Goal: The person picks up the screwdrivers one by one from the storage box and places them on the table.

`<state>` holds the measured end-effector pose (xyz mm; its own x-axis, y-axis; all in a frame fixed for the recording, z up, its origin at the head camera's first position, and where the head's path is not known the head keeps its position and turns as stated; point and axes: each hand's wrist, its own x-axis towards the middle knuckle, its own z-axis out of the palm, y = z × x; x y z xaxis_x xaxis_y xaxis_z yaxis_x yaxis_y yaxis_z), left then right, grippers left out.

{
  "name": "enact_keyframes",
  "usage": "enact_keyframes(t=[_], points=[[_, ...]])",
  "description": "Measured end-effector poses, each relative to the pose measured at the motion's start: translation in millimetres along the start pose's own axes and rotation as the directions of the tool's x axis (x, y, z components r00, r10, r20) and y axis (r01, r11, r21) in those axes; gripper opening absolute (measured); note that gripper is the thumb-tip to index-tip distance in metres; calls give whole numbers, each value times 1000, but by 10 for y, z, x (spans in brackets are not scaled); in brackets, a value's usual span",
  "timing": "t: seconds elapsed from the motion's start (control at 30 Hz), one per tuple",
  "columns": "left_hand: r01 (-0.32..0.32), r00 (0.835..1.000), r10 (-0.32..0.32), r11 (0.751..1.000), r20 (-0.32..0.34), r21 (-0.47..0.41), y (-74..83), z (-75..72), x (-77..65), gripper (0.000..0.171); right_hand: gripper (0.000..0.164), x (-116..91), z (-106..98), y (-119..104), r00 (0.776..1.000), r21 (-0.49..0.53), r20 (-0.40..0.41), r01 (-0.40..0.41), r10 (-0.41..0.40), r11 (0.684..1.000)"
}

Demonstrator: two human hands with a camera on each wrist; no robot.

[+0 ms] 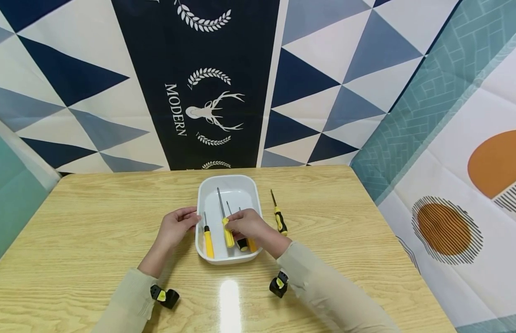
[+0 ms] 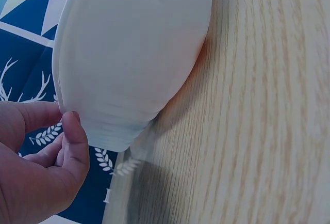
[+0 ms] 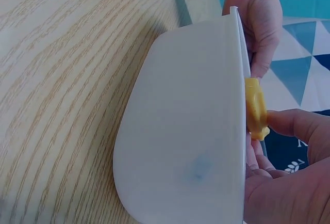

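A white plastic tray (image 1: 229,262) stands on the table, with several screwdrivers inside. My left hand (image 1: 179,227) pinches its left rim between thumb and forefinger; the left wrist view shows this hand (image 2: 49,157) at the tray's edge. Over the tray, my right hand (image 1: 249,226) holds a screwdriver with a yellow handle (image 1: 228,238), its long shaft pointing away. From the right wrist, the yellow handle (image 3: 256,108) shows just above the rim, thumb against it. Left of it lies a yellow-and-black screwdriver (image 1: 208,243). A black-ended handle (image 1: 242,244) and an orange-yellow one (image 1: 252,245) are partly hidden under the right hand.
Outside the tray, to its right, a black-and-yellow screwdriver (image 1: 279,218) lies on the wooden table (image 1: 333,222). Patterned cloth (image 1: 208,92) hangs behind the table's far edge, and more cloth (image 1: 457,194) stands along the right side.
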<state>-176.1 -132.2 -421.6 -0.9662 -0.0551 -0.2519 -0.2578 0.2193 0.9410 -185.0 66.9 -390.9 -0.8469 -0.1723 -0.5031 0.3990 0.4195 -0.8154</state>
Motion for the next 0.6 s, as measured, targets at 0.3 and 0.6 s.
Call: enact_keyframes(t=[0.3, 0.6], points=[[0, 1000, 0, 1000, 10, -12, -22, 3, 13, 39, 25, -31, -59, -20, 1000, 20, -6, -8, 8, 1000], [-1, 1000, 1, 1000, 8, -12, -24, -4, 9, 39, 25, -43, -106, -29, 1000, 31, -4, 6, -6, 1000]])
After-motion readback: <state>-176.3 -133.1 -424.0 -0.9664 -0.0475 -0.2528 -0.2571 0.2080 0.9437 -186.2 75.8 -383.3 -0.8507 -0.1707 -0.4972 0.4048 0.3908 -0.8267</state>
